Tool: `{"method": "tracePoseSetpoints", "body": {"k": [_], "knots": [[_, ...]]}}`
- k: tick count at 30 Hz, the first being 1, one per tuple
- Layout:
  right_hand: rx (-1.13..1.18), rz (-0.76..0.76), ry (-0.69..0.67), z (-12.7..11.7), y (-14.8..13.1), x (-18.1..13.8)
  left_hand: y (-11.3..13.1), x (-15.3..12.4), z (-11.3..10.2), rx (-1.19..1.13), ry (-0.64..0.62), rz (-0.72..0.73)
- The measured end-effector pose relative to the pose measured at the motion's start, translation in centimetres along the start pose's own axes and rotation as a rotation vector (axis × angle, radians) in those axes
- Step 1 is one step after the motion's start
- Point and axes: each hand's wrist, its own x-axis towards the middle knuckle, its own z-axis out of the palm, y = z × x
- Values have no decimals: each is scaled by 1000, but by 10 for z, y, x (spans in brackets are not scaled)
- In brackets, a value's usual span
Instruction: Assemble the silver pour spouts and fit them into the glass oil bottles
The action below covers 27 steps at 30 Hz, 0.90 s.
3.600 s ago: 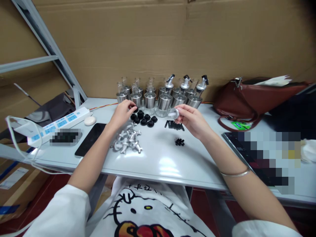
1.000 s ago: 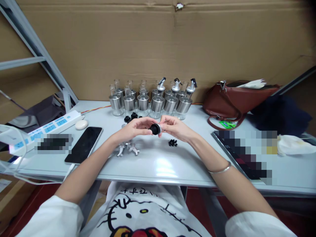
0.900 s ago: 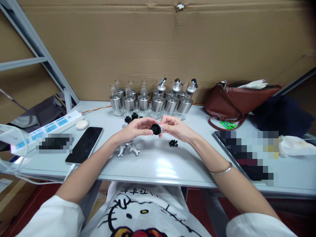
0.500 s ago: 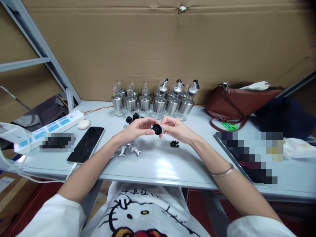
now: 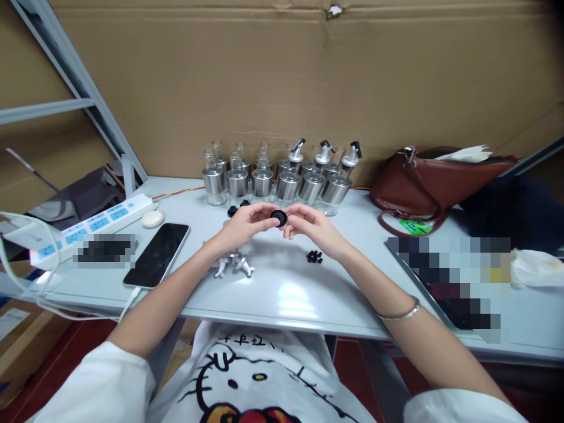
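Over the middle of the table, a bottle pourer's round black stopper [image 5: 278,218] is turned to show its face. My left hand [image 5: 247,224] pinches it from the left, thumb against the black edge. My right hand [image 5: 312,226] is closed at its right side, where a thin silvery bit shows; the fingers hide the rest. Several silver pourer spouts [image 5: 238,264] lie below my left wrist. Black stoppers [image 5: 232,210] sit behind that hand, partly covered. A small cluster of black caps [image 5: 314,257] is on the table below my right hand.
Glass bottles with steel sleeves [image 5: 262,183] stand in rows at the back, three topped with pourers [image 5: 324,154]. At left are a phone [image 5: 157,255], a power strip [image 5: 99,224] and a white round case [image 5: 153,219]. A brown bag [image 5: 434,185] and a blurred-out flat item are right.
The stopper has turned so its round face points toward me, and its ribbed side is less visible. Both hands have risen slightly with it. The view has shifted a little.
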Motion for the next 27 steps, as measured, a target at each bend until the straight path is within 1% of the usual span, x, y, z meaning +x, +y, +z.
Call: {"method": "tracePoseSetpoints", "body": {"k": [3,8,15,18,21,27], "knots": [[6,17,-31,1,1,-1,3,-2,1,58,-24,8],[39,21,-29,2,1,-2,7,-4,1,163,-35,65],[59,56,-67,3,2,-4,10,-6,3,279,-42,55],[31,39,-62,3,3,-3,11,-6,4,332,-62,72],[30,19,-44,2,5,-2,11,-7,5,391,-51,86],[39,59,-63,3,4,-2,12,-8,7,368,-61,72]]}}
